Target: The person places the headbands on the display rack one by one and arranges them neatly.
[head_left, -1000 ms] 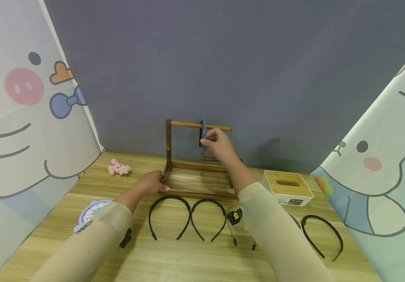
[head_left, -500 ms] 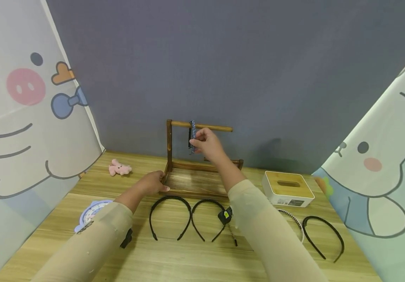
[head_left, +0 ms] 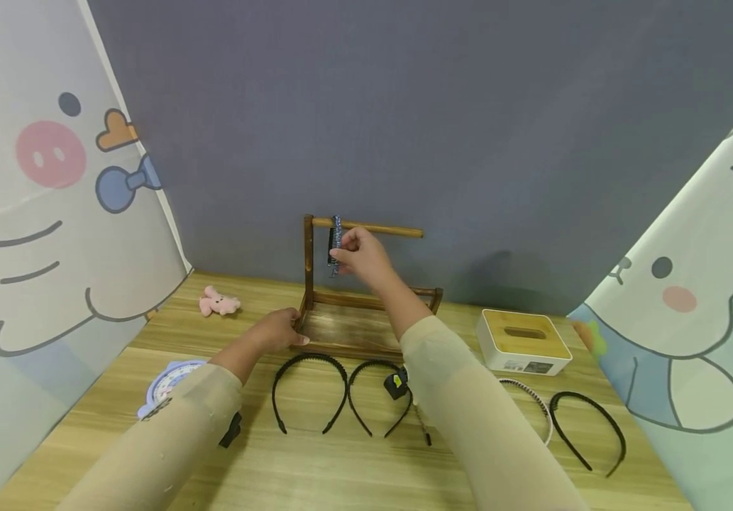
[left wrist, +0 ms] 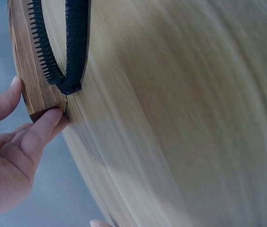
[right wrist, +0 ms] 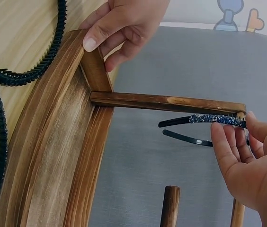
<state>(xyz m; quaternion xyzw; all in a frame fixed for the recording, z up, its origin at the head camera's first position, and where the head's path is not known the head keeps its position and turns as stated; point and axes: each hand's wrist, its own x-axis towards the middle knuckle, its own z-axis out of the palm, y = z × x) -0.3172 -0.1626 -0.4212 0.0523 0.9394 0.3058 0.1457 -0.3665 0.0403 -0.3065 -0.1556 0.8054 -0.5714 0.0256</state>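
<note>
A wooden headband rack (head_left: 309,262) stands at the back of the table, with a shallow tray below and a rod on top. My left hand (head_left: 274,331) grips the tray's front left corner, thumb on one face and fingers on the other. On the top rod, near the upright post, hangs a headband (right wrist: 204,118) studded with blue glitter. My right hand (head_left: 366,259) pinches its glittery side between thumb and fingers. In the right wrist view the headband's two ends point down, and my right fingers hide part of its band.
Black toothed headbands (head_left: 309,357) lie in front of the rack, and another black headband (head_left: 586,401) lies at right beside a white one (head_left: 535,397). A tissue box (head_left: 526,341) stands right of the rack. Left are a pink plush toy (head_left: 219,303) and a lavender dial (head_left: 171,380).
My right hand has slid the glittery headband left along the top rod, close to the upright post. The left hand has stayed on the tray corner.
</note>
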